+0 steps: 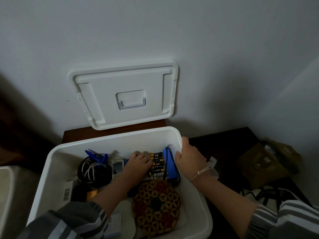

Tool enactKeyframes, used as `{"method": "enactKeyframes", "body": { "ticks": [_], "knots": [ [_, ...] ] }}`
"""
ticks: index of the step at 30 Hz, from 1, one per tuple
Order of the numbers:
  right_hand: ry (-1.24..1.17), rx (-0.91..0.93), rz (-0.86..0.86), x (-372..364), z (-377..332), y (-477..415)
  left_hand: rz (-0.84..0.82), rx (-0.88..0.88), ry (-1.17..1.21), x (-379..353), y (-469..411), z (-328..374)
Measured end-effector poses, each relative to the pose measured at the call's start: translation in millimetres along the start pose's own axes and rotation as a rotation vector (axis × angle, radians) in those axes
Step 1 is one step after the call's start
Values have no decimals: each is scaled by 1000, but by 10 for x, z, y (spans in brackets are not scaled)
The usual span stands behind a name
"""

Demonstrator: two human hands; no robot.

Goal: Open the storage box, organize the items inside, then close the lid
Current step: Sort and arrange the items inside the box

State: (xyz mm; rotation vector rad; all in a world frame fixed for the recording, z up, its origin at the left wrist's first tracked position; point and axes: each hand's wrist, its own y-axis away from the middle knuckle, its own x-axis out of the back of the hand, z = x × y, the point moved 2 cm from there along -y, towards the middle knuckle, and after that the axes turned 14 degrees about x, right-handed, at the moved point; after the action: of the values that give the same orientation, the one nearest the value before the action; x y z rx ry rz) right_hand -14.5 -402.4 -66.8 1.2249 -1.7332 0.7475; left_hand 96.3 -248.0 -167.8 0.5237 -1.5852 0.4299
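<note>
step: we're mid-sort, lid (124, 95) off at 12 | left hand (139, 162) flat on batteries (157, 163) | right hand (189, 155) gripping box (57, 152) rim at 3 | next: line batteries up, probably

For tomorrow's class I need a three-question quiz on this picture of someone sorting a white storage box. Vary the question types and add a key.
1. True or false: the lid is closed on the storage box.
2. Which hand grips the box's right rim? A) left hand B) right hand C) neither
3. Fill in: the left hand rests on a row of ____ beside the blue case.

Key: 1. False; it leans against the wall behind the box. 2. B. 3. Batteries.
</note>
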Motion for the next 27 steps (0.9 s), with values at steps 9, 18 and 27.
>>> {"method": "enactKeyframes", "body": {
  "ticks": [9,18,27],
  "knots": [
    [4,-8,-3,-6,7,-4,63,-1,41,11,51,9],
    [1,2,8,-16,12,-10,-61,-11,15,8,-9,-55],
    [13,-12,-13,-6,9,-12,-30,-124,34,35,-48,40]
  ]
}}
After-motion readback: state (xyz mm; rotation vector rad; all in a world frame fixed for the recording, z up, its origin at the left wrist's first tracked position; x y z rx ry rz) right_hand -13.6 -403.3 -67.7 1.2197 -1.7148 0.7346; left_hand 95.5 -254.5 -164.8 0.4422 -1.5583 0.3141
